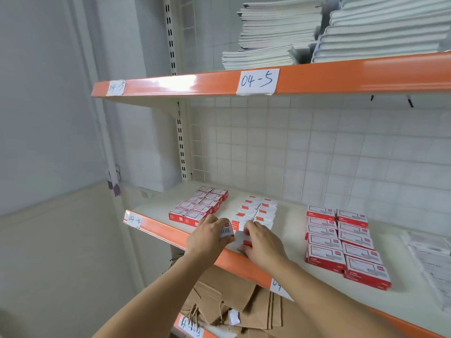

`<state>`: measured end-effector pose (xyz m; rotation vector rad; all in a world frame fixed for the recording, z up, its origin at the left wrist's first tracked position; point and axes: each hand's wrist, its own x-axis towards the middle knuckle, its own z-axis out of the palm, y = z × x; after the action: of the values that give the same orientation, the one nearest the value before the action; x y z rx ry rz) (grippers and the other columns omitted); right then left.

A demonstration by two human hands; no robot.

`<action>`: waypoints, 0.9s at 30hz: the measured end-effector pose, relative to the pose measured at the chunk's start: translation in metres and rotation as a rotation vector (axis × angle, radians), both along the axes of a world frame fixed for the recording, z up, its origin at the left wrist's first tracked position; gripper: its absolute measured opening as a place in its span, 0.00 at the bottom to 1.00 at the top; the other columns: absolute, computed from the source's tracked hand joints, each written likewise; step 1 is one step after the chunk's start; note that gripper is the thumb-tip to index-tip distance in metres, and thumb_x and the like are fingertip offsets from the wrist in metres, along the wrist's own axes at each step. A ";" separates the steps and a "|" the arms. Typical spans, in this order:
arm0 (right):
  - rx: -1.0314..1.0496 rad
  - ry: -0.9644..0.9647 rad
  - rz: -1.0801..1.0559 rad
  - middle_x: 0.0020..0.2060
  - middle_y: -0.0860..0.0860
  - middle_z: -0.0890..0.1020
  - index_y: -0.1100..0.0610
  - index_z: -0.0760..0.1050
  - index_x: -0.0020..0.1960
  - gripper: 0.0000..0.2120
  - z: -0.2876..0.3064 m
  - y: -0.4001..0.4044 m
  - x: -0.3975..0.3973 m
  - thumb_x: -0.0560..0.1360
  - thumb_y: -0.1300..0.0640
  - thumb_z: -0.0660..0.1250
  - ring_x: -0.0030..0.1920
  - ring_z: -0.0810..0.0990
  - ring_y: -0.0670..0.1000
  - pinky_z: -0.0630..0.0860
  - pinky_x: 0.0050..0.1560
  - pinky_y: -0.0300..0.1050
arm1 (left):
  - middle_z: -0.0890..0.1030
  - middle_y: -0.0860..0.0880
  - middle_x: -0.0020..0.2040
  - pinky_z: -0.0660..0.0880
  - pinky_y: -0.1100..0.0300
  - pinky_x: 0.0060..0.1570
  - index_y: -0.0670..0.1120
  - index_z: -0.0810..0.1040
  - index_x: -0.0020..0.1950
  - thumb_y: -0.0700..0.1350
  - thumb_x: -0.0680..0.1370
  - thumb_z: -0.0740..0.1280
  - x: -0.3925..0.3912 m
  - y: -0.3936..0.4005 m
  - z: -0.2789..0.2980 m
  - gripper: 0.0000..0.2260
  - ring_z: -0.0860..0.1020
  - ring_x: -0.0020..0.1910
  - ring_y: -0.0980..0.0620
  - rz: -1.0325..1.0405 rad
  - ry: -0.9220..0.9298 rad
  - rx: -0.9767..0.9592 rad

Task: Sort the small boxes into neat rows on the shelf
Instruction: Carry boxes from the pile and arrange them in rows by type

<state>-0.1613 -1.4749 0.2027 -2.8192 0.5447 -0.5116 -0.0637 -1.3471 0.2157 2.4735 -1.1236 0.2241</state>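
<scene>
Head view: we counted three groups of small boxes on the middle shelf (292, 230), the one with the orange front edge tagged 04-4. The left group (199, 206) was red-and-white, two columns of about five. The middle group (256, 212) was white with red marks, two columns of about four rows showing; the front rows sat behind our hands, so that count is soft. The right group (341, 240) was larger red-and-white boxes, two columns of about five, stacked at the front. All three groups stood apart from one another.

Our left hand (207, 237) reached over the shelf edge, fingers curled around one white box with a barcode (226, 231), held just in front of the middle group. Our right hand (263, 242) was just beside it, fingers bent down around another white box with a red stripe (245, 239) at the shelf's front edge. Both forearms rose from bottom left toward the shelf and the hands nearly touched.

Two stacks of notebooks (275, 32) sat on the upper shelf (341, 76), tagged 04-5. Printed sheets (432, 259) lay at far right. Brown paper bags (234, 303) lay on the shelf below.
</scene>
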 end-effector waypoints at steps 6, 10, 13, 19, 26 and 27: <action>0.064 -0.044 -0.051 0.56 0.49 0.75 0.53 0.72 0.59 0.13 0.008 0.012 0.018 0.81 0.49 0.55 0.55 0.76 0.52 0.73 0.50 0.47 | 0.72 0.51 0.59 0.72 0.54 0.48 0.54 0.69 0.68 0.57 0.77 0.64 0.032 0.001 -0.001 0.20 0.68 0.61 0.50 -0.026 -0.001 -0.049; 0.075 0.172 0.091 0.72 0.41 0.64 0.45 0.64 0.72 0.27 0.018 0.001 0.014 0.76 0.63 0.62 0.67 0.68 0.51 0.71 0.60 0.48 | 0.72 0.51 0.58 0.71 0.54 0.47 0.53 0.69 0.69 0.56 0.77 0.64 0.047 0.002 -0.001 0.21 0.69 0.60 0.49 -0.065 0.013 -0.086; -0.072 0.344 0.209 0.76 0.40 0.53 0.39 0.58 0.73 0.31 0.022 0.003 0.015 0.77 0.63 0.60 0.69 0.64 0.54 0.71 0.60 0.52 | 0.73 0.51 0.59 0.71 0.55 0.50 0.53 0.68 0.70 0.56 0.77 0.64 0.053 0.003 -0.002 0.22 0.69 0.61 0.49 -0.086 0.012 -0.097; -0.148 0.394 0.154 0.65 0.49 0.71 0.43 0.66 0.69 0.24 0.035 0.002 0.018 0.75 0.58 0.63 0.64 0.71 0.54 0.73 0.56 0.50 | 0.72 0.50 0.59 0.72 0.55 0.49 0.53 0.69 0.69 0.56 0.77 0.64 0.063 0.004 -0.001 0.21 0.68 0.61 0.49 -0.106 0.029 -0.108; -0.239 0.287 -0.124 0.56 0.51 0.79 0.54 0.73 0.59 0.22 0.030 0.013 0.024 0.74 0.39 0.65 0.55 0.77 0.54 0.69 0.43 0.46 | 0.73 0.52 0.58 0.70 0.57 0.42 0.54 0.69 0.69 0.57 0.77 0.65 0.065 0.003 0.004 0.21 0.69 0.60 0.50 -0.118 0.012 -0.124; -0.268 0.230 -0.154 0.55 0.51 0.79 0.54 0.73 0.58 0.20 0.028 0.016 0.025 0.75 0.40 0.63 0.55 0.77 0.54 0.67 0.43 0.45 | 0.73 0.52 0.58 0.70 0.57 0.42 0.54 0.69 0.68 0.57 0.76 0.65 0.064 0.002 0.005 0.21 0.69 0.60 0.50 -0.126 0.005 -0.125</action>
<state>-0.1359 -1.4589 0.2310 -3.1320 0.7973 -0.3075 -0.0001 -1.3447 0.2207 2.2838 -1.2199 0.2433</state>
